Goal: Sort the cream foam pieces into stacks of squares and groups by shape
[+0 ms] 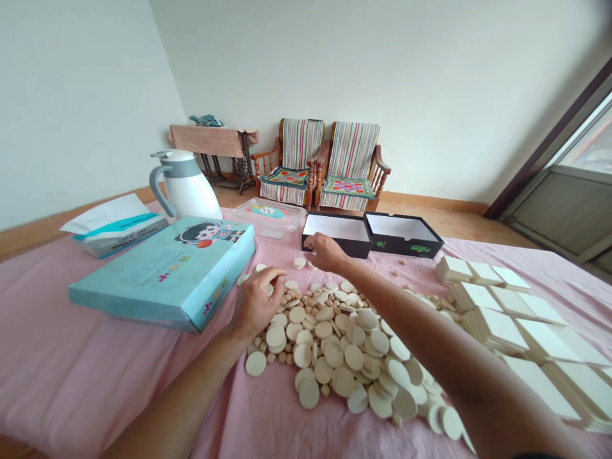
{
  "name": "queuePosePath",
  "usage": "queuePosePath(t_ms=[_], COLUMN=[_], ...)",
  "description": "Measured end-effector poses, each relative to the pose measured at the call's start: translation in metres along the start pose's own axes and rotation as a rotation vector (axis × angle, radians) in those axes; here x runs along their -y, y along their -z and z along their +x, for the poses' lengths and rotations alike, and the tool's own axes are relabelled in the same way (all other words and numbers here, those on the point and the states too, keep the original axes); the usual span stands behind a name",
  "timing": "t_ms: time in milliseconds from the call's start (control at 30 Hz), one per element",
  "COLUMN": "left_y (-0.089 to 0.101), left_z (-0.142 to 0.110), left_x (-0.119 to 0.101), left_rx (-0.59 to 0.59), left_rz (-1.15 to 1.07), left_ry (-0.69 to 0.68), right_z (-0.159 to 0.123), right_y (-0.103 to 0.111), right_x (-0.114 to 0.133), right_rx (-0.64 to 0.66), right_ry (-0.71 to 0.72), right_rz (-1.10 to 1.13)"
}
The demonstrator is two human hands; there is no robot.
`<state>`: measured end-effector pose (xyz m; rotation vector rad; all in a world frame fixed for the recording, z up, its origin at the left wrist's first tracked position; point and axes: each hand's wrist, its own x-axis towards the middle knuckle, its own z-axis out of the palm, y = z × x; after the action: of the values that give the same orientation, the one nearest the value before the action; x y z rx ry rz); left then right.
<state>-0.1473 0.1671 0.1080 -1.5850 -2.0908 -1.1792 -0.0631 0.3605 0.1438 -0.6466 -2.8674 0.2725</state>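
Observation:
A large heap of pale round wooden discs (354, 357) lies on the pink cloth, with small wooden cubes (310, 306) mixed in. At the heap's left edge is my left hand (258, 303), its fingers curled around a pale wooden disc that shows partly between thumb and fingers. My right hand (327, 254) reaches over the heap to the front of the left black box (337, 233). Its fingers are bent together and point left; anything in them is hidden. A few loose discs (299, 262) lie just beyond the heap, between the two hands.
Left stand a light-blue box (167, 274), a tissue pack (119, 226) and a white jug (189, 188). A clear plastic case (270, 220) and a second open black box (404, 234) sit at the back. Stacked square wooden tiles (497, 322) fill the right side.

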Motion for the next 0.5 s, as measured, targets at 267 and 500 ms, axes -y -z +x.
queuePosePath(t_ms=[267, 500], left_y=[-0.003, -0.006], left_z=[0.000, 0.000], left_x=[0.000, 0.006], left_rx=[0.010, 0.017], left_rz=[-0.010, 0.013], left_ry=[0.007, 0.006], right_z=[-0.074, -0.133], right_y=[0.056, 0.063], right_x=[-0.070, -0.119], right_rx=[0.091, 0.405], right_ry=[-0.106, -0.191], right_rz=[-0.004, 0.010])
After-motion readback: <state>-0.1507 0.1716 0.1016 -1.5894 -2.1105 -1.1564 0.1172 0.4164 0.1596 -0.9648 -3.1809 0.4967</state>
